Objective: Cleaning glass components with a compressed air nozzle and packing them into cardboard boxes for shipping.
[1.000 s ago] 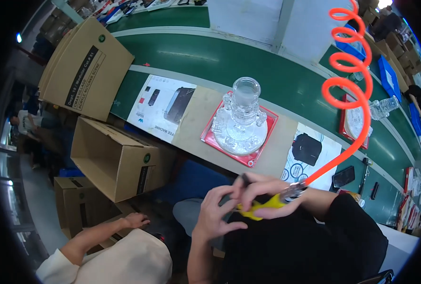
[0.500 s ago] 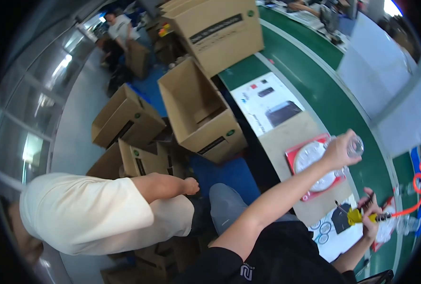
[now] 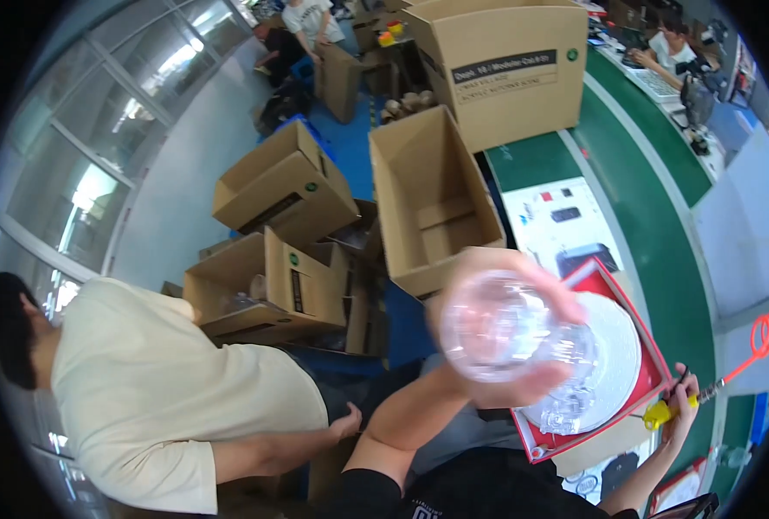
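My left hand (image 3: 523, 268) is raised close to the camera, fingers wrapped around a clear plastic piece (image 3: 497, 322) with a round, cup-like end. Its narrower clear part (image 3: 570, 350) overlaps a white round disc (image 3: 616, 346) in the view. That disc sits inside a red-edged square tray (image 3: 653, 363), beneath and right of the hand. At the lower right my right hand (image 3: 684, 405) grips a yellow air tool (image 3: 659, 414), close to the tray's corner. An orange coiled hose (image 3: 763, 346) runs to the tool. The hand blurs slightly and hides part of the tray.
A green-topped bench (image 3: 648, 233) curves along the right, with a printed white sheet (image 3: 549, 216) on it. Open cardboard boxes (image 3: 432, 199) stand to the left, and a large carton (image 3: 514, 86) rests at the back. A person in a cream shirt (image 3: 159, 389) bends close at my left.
My left hand has swung left and up toward the camera with the clear piece. The view has shifted, and the tray looks larger. My right hand still holds the air tool.
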A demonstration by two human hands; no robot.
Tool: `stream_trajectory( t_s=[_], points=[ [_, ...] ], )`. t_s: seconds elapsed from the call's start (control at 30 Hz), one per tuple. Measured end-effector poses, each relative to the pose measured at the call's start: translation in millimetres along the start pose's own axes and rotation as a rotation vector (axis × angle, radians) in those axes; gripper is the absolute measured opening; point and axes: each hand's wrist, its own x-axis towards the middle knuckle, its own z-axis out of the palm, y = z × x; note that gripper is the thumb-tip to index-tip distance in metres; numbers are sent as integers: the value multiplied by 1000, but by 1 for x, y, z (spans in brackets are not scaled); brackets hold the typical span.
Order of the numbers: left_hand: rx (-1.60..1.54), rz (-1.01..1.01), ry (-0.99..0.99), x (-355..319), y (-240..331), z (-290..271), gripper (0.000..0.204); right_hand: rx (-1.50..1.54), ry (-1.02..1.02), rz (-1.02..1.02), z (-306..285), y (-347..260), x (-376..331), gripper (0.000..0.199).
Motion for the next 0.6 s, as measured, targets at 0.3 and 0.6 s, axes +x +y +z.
stream_trajectory(
  t_s=[0.3,0.6],
  points=[
    [339,429,346,101,94,-84,37,-67,-252,262,217,48,141,22],
    [477,501,873,150,71,-166,23,-48,-348,223,383,79,202,36]
  ],
)
